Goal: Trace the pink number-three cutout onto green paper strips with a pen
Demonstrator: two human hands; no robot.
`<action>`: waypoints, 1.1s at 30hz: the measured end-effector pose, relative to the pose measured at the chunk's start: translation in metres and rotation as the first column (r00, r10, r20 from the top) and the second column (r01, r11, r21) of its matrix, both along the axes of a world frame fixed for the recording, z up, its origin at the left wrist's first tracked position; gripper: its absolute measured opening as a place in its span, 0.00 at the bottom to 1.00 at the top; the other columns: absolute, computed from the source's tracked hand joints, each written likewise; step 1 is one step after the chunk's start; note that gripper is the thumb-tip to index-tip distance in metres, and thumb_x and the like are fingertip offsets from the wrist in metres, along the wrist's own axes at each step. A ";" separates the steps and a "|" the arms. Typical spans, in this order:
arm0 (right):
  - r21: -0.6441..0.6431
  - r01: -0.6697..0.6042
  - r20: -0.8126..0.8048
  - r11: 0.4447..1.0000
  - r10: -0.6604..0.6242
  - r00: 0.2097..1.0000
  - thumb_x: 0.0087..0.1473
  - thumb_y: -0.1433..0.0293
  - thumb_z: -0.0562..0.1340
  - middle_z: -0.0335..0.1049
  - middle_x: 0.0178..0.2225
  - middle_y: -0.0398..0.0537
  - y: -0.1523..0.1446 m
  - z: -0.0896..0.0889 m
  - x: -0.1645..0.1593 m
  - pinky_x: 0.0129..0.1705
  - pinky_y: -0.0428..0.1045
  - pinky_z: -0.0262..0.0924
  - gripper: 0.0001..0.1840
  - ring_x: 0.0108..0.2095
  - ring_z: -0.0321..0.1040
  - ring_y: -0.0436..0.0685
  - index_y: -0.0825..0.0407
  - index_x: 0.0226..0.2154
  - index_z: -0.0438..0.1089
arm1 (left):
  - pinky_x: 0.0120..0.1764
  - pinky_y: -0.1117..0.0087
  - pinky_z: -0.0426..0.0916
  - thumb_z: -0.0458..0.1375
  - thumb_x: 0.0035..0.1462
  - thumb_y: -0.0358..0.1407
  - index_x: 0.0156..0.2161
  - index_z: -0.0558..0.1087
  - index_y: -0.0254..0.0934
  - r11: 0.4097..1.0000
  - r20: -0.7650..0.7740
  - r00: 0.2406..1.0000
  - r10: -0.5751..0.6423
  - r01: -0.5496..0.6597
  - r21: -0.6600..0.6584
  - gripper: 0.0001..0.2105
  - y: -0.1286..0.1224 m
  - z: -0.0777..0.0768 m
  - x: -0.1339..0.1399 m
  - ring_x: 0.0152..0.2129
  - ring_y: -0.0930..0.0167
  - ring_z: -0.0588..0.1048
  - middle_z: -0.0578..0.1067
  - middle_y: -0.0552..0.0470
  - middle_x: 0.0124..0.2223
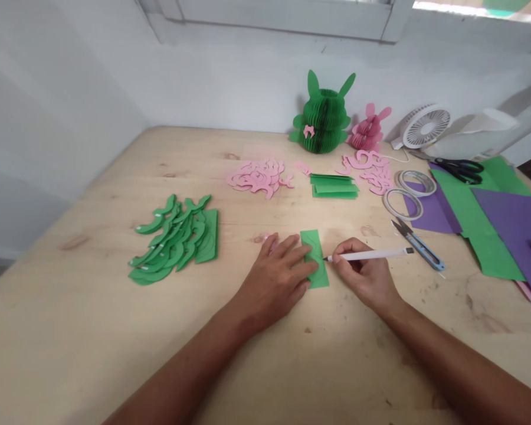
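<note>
My left hand point(281, 271) lies flat with fingers spread, its fingertips resting on a small green paper rectangle point(320, 276). Faint curved pencil-like lines show on that paper. In my right hand point(366, 274) is a slim white pen or pencil point(376, 255), pinched between thumb and fingers. Its dark tip touches the right edge of the green paper or sits right beside it; I cannot tell which. A bit of something pink point(272, 243) peeks out by my left fingers.
Left lies a pile of green paper cutouts point(170, 242). Behind are pink cutouts point(259, 177), folded green strips point(334, 186), and green point(326, 118) and pink point(367, 133) honeycomb paper figures. Rightward are tape rolls point(403, 205), thread snips point(420, 245), black scissors point(460, 170), purple sheets point(513, 230) and a fan point(425, 127).
</note>
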State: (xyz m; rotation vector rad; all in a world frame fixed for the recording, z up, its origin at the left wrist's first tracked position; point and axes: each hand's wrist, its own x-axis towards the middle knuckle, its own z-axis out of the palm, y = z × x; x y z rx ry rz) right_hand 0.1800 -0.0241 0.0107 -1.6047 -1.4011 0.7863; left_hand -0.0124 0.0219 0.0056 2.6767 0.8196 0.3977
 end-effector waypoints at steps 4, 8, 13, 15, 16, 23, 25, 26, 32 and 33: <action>-0.009 -0.002 0.004 1.000 0.002 1.000 0.49 0.68 0.60 0.60 0.19 0.38 -0.001 0.000 0.000 0.18 0.44 0.47 0.05 0.18 0.52 0.47 0.51 0.25 0.65 | 0.59 0.44 0.49 0.53 0.59 0.32 0.47 0.72 0.44 1.000 -0.004 1.000 0.001 -0.001 0.000 0.12 0.000 0.000 0.000 0.58 0.57 0.61 0.71 0.52 0.55; -0.010 -0.012 0.012 1.000 0.012 1.000 0.50 0.68 0.60 0.61 0.19 0.39 -0.001 -0.001 0.000 0.18 0.44 0.48 0.05 0.18 0.53 0.47 0.51 0.25 0.65 | 0.59 0.44 0.48 0.53 0.60 0.32 0.47 0.72 0.43 1.000 0.009 1.000 0.001 -0.001 -0.008 0.12 0.000 -0.002 0.000 0.58 0.57 0.61 0.71 0.51 0.55; -0.006 -0.016 0.035 1.000 0.016 0.999 0.50 0.68 0.60 0.62 0.19 0.39 -0.001 -0.003 0.001 0.19 0.44 0.48 0.05 0.18 0.54 0.47 0.51 0.25 0.65 | 0.58 0.45 0.48 0.52 0.60 0.32 0.47 0.72 0.43 1.000 0.018 1.000 -0.001 0.001 -0.007 0.12 0.000 -0.002 0.000 0.57 0.57 0.61 0.71 0.51 0.55; -0.001 -0.019 0.038 1.000 0.019 0.999 0.50 0.69 0.60 0.62 0.20 0.39 0.000 -0.003 0.001 0.18 0.44 0.48 0.05 0.18 0.54 0.47 0.51 0.26 0.65 | 0.58 0.45 0.49 0.52 0.60 0.32 0.47 0.72 0.43 1.000 0.020 1.000 -0.001 0.001 -0.003 0.12 0.000 -0.002 0.000 0.57 0.58 0.61 0.71 0.51 0.55; 0.002 -0.022 0.038 1.000 0.022 0.999 0.50 0.69 0.60 0.62 0.20 0.39 0.000 -0.003 0.001 0.18 0.44 0.47 0.05 0.18 0.53 0.47 0.51 0.26 0.65 | 0.58 0.45 0.49 0.52 0.60 0.32 0.47 0.72 0.43 1.000 0.019 1.000 -0.001 0.001 -0.003 0.12 0.000 -0.002 0.000 0.57 0.58 0.61 0.71 0.51 0.55; -0.008 -0.021 0.040 1.000 0.021 0.999 0.50 0.68 0.60 0.62 0.20 0.39 -0.001 -0.003 0.001 0.19 0.44 0.48 0.05 0.19 0.55 0.47 0.51 0.26 0.66 | 0.58 0.46 0.49 0.52 0.60 0.32 0.47 0.72 0.43 1.000 0.017 1.000 0.000 0.000 -0.003 0.12 0.000 -0.001 0.000 0.57 0.58 0.60 0.71 0.51 0.55; -0.008 -0.026 0.038 1.000 0.026 0.999 0.51 0.68 0.60 0.63 0.20 0.39 -0.001 -0.004 0.002 0.19 0.44 0.49 0.05 0.19 0.55 0.47 0.51 0.26 0.66 | 0.58 0.46 0.49 0.52 0.60 0.32 0.47 0.72 0.44 1.000 0.016 1.000 0.000 0.000 -0.002 0.12 0.000 -0.001 0.000 0.57 0.58 0.60 0.70 0.51 0.55; -0.007 -0.028 0.039 1.000 0.028 0.999 0.51 0.68 0.60 0.63 0.20 0.39 -0.001 -0.004 0.002 0.19 0.44 0.49 0.05 0.19 0.55 0.47 0.51 0.26 0.66 | 0.58 0.46 0.49 0.52 0.60 0.32 0.47 0.72 0.44 1.000 0.014 1.000 -0.001 0.001 -0.003 0.12 0.000 -0.001 0.000 0.57 0.58 0.61 0.70 0.51 0.55; 0.000 -0.028 0.062 1.000 0.028 0.998 0.51 0.68 0.59 0.63 0.20 0.39 -0.001 -0.002 0.001 0.19 0.44 0.48 0.05 0.19 0.55 0.47 0.51 0.26 0.66 | 0.58 0.46 0.49 0.53 0.60 0.32 0.47 0.72 0.43 1.000 0.015 1.000 -0.001 0.002 -0.005 0.12 0.000 -0.001 0.000 0.57 0.58 0.61 0.71 0.51 0.55; -0.001 -0.026 0.068 1.000 0.026 0.997 0.51 0.68 0.59 0.63 0.20 0.40 -0.001 -0.002 0.001 0.19 0.44 0.48 0.05 0.19 0.55 0.47 0.51 0.26 0.66 | 0.58 0.46 0.49 0.53 0.60 0.32 0.47 0.72 0.43 1.000 0.018 1.000 0.000 0.000 -0.002 0.12 0.000 -0.001 0.000 0.57 0.58 0.61 0.71 0.51 0.55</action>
